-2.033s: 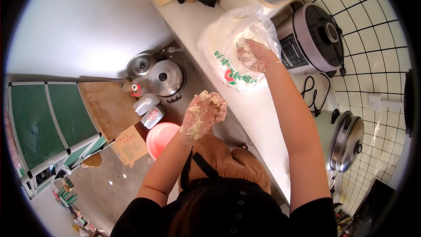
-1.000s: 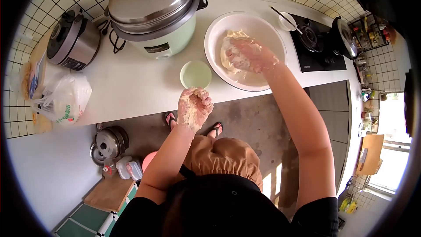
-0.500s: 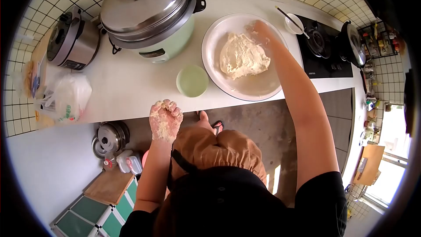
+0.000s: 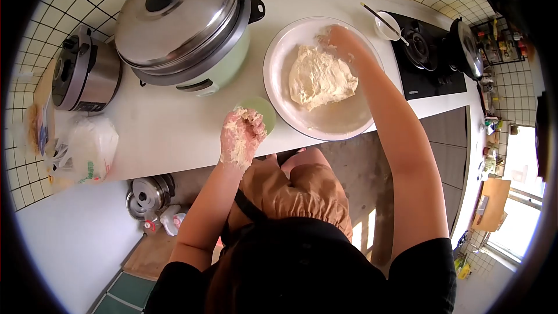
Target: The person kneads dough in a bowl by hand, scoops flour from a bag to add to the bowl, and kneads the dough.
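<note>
The left hand has its fingers curled in, like a loose fist. I cannot tell if it is closed all the way. Sticky bits of dough cover its fingers and its palm. It is up in front of a small green bowl and hides part of it. I cannot tell if the hand touches that bowl.

The right hand reaches into the far right side of a big white bowl. Its back and wrist show, but its fingertips are hard to see. I cannot tell how far open it is, or if it has hold of anything. It looks close to the inside wall of the bowl.

A big lump of dough sits in the big white bowl. It is pale and bumpy, with rough edges. The dough lies just beside the right hand, on the side nearer to the person's body. The left hand is outside the big bowl, to the left of the dough and well apart from it.

The big bowl stands on a white counter. To its left is a large pot with a shiny lid. To its right are a little white bowl and a black stove.
</note>
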`<state>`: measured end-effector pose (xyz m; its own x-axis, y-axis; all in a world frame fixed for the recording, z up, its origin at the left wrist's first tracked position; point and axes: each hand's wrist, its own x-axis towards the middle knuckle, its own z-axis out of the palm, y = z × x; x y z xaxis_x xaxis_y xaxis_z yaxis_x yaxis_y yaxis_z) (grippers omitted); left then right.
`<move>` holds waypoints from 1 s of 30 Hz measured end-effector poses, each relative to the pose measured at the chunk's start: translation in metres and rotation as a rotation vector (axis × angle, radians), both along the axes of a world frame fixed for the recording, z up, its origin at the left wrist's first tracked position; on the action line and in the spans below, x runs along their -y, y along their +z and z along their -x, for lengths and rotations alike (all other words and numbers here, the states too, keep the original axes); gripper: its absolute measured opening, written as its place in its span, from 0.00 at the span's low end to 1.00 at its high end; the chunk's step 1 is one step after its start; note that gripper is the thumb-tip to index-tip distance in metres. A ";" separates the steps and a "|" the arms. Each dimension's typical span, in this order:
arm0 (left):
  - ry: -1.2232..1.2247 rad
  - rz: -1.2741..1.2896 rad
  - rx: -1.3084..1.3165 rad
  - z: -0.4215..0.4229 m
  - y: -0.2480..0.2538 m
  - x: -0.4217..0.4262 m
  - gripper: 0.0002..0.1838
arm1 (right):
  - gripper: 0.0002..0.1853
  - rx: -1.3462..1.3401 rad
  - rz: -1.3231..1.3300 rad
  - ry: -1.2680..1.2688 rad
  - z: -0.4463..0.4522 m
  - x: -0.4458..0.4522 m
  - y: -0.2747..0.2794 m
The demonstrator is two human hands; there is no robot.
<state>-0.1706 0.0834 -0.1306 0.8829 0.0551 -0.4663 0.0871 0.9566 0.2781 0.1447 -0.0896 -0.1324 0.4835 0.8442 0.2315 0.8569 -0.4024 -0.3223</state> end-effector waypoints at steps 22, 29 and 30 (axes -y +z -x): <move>-0.163 -0.041 -0.072 -0.032 -0.005 0.023 0.14 | 0.16 -0.373 0.040 -0.642 0.076 0.059 0.062; -0.173 -0.015 -0.035 -0.028 -0.010 0.026 0.13 | 0.15 -0.086 0.179 -0.375 0.090 0.005 0.066; -0.170 -0.008 -0.039 -0.028 -0.009 0.026 0.13 | 0.16 -0.039 0.224 -0.330 0.085 0.001 0.064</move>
<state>-0.1430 0.0573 -0.1392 0.8612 -0.0902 -0.5002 0.2586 0.9250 0.2785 0.0599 -0.0902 -0.0687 0.7419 0.6695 0.0357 0.6588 -0.7180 -0.2247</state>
